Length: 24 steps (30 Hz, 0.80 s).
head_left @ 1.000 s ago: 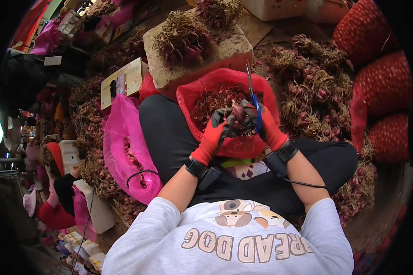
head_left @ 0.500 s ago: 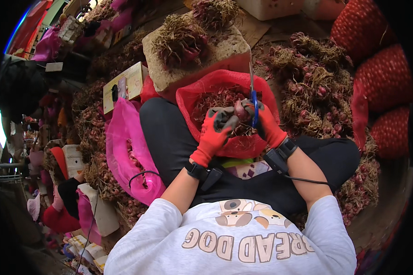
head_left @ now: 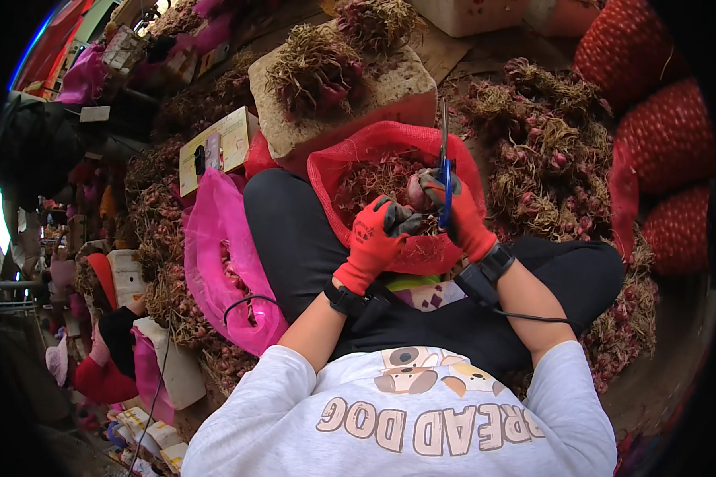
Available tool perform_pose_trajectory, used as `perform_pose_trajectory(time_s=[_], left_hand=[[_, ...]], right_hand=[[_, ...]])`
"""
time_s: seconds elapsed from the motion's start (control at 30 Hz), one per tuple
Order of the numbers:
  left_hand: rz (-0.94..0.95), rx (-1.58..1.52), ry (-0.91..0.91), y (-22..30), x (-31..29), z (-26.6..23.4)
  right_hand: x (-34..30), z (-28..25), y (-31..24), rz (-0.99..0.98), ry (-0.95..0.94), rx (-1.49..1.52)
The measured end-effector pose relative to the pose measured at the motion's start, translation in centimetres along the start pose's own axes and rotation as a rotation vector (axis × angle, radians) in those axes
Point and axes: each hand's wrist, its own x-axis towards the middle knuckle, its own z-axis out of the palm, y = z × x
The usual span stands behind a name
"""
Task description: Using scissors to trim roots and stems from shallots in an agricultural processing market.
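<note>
Both hands wear red gloves with dark grey fingers, over a red mesh bag (head_left: 332, 165) lying open between my legs. My right hand (head_left: 463, 211) grips scissors (head_left: 446, 171) with blue handles, blades pointing up and away from me. A purple-red shallot (head_left: 416, 192) rests against the fingertips of that same hand. Just left of and below the shallot, my left hand (head_left: 382, 230) is closed, its fingers curled; what they hold, if anything, is hidden. Dry reddish skins and trimmings (head_left: 366, 179) lie inside the mesh bag.
Beyond the bag, bundled shallots (head_left: 314, 71) sit on a worn foam block (head_left: 406, 75). A heap of shallots (head_left: 545, 151) lies at right, before full red mesh sacks (head_left: 664, 131). At left are a pink mesh bag (head_left: 207, 230), a carton (head_left: 235, 135) and more shallots.
My left hand has moved slightly down, away from the shallot. My right hand, with the scissors and shallot, has shifted a little right, and the blades have turned more upright.
</note>
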Motion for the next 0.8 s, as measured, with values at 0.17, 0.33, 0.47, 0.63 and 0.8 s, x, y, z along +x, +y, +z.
perform_pose_trajectory(time_s=[0.17, 0.33, 0.47, 0.63, 0.8], left_hand=[[0.066, -0.052, -0.072, 0.2, -0.5, 0.0], [-0.376, -0.655, 0.033, 0.8, -0.5, -0.2], [-0.664, -0.899, 0.053, 0.9, 1.6, -1.7], [-0.546, -0.700, -0.206, -0.7, 0.8, -2.5], [-0.567, -0.779, -0.289, 0.1, 1.4, -3.2]], right_hand=[[-0.3, 0.3, -0.2, -0.070, 0.040, -0.032], [0.4, -0.6, -1.3, -0.018, 0.014, -0.008], [-0.1, 0.1, -2.3, -0.176, -0.120, -0.195], [-0.7, 0.7, -2.7, -0.184, -0.263, -0.402], [-1.0, 0.8, -2.7, -0.026, -0.265, -0.185]])
